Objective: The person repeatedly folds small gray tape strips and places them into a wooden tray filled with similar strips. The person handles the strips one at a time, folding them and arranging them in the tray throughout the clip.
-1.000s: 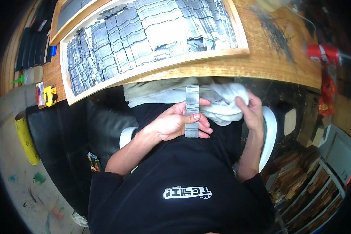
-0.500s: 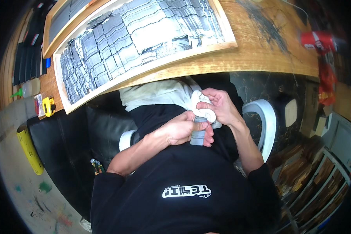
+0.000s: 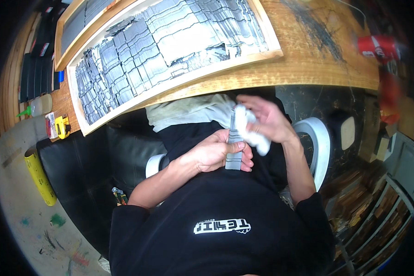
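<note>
My left hand [image 3: 214, 154] grips a narrow grey metal strip [image 3: 234, 152] upright in front of my chest. My right hand [image 3: 267, 119] holds a crumpled white cloth [image 3: 250, 131] pressed against the upper part of that strip. Both hands sit over my lap, just below the edge of the wooden table [image 3: 308, 60]. A pale grey cloth [image 3: 188, 110] lies across my lap under the hands.
A wooden-framed tray [image 3: 170, 50] packed with several grey strips lies on the table. A second framed tray [image 3: 78, 23] sits at the far left. A red can [image 3: 377, 46] stands at the right. A yellow tape measure [image 3: 62, 126] and a yellow tube [image 3: 39, 177] are on the left. I sit on a white chair [image 3: 319, 142].
My right hand with the white cloth has slid up along the strip, from its lower side to its top. My left hand keeps the strip upright.
</note>
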